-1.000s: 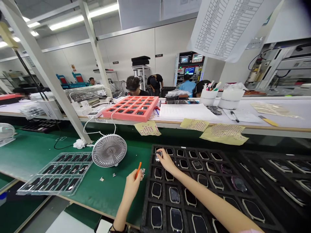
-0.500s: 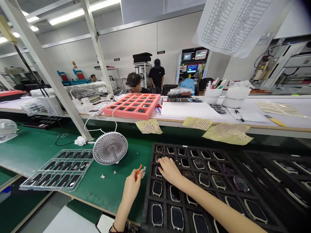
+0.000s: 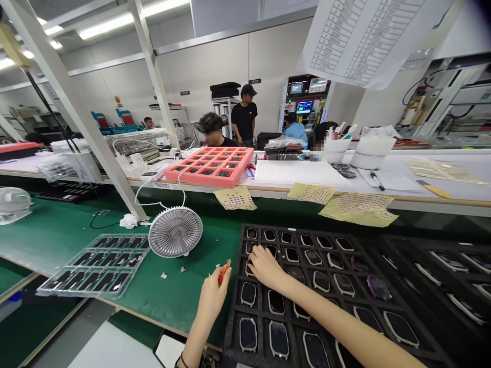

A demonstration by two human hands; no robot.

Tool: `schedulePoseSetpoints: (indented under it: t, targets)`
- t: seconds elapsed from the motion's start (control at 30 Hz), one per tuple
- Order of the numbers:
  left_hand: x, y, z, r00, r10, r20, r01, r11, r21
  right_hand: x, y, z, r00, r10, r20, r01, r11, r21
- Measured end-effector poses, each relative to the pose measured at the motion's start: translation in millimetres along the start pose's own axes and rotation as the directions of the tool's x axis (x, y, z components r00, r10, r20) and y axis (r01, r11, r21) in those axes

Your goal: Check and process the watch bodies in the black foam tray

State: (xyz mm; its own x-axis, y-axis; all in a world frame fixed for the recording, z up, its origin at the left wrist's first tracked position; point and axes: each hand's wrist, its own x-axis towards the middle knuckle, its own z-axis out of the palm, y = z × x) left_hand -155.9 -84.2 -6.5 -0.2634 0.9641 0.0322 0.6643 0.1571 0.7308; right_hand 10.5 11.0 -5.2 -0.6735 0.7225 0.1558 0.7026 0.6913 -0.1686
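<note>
working the left side of a black foam tray (image 3: 232,327) right now, hands apart! the right hand (image 3: 266,267) is down over the tray's upper left cells, open, fingers (image 3: 255,258) spread and touching the rows of watch-shaped screen pieces (image 3: 248,294) set one to a cell. the left hand (image 3: 212,301) sits off the tray, just beside its left edge, above the green mat (image 3: 49,240), pinching an orange tool (image 3: 224,272) upright between the fingertips. small white scraps (image 3: 164,275) dot the mat nearby, close to a grey desk fan (image 3: 175,231), with a clear plastic tray (image 3: 92,266) further left. along the counter's front edge, yellow dotted sheets (image 3: 358,209) hang over, and a pink foam tray (image 3: 180,176) sits up on top. behind the counter, a co-worker in a black cap (image 3: 248,110) stands looking on, hands out of this play.
</note>
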Motion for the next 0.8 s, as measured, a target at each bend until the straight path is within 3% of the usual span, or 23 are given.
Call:
schedulePoseSetpoints:
  t: [0.53, 0.8]
  targets:
    - [-5.7, 4.0, -0.9, 0.999, 0.001, 0.041, 0.000, 1.000, -0.031, -3.3, 6.4, 0.9, 0.999, 0.028, 0.025, -0.033, 0.975, 0.221]
    - [-7.2, 4.5, -3.7, 0.999, 0.042, 0.014, -0.041, 0.997, -0.064, -1.5, 5.4, 8.9, 0.991, 0.134, 0.006, -0.126, 0.918, 0.375]
